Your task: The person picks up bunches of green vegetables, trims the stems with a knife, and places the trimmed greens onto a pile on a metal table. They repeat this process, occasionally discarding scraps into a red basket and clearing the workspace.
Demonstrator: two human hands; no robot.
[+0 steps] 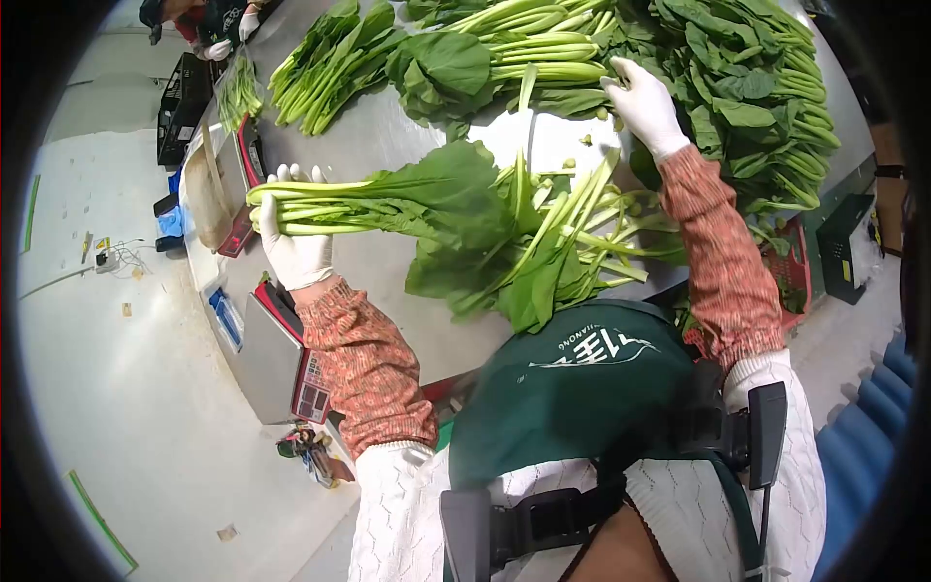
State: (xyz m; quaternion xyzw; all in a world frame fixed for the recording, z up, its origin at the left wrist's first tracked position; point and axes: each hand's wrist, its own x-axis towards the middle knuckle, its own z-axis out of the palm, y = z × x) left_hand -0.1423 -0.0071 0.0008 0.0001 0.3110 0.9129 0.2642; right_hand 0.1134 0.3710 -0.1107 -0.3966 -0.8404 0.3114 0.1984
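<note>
My left hand (294,242), in a white glove, is closed round the pale stalks of a bunch of choy sum (388,197). The bunch lies sideways, stalk ends to the left and broad dark leaves to the right. My right hand (645,105), also gloved, is beside the stalk ends of the piled choy sum (543,48) at the back. Its thumb and forefinger are apart, and I see nothing between them. Loose stalks and torn leaves (592,228) lie on the metal table (369,291) between my hands, close to my apron.
A large heap of leafy greens (747,107) fills the right side. Another bunch (335,73) lies at the back left. Along the left edge are a scale (310,383) and a red-edged device (242,184). A red crate (790,272) stands at the right; another person's gloved hand (218,48) shows far left.
</note>
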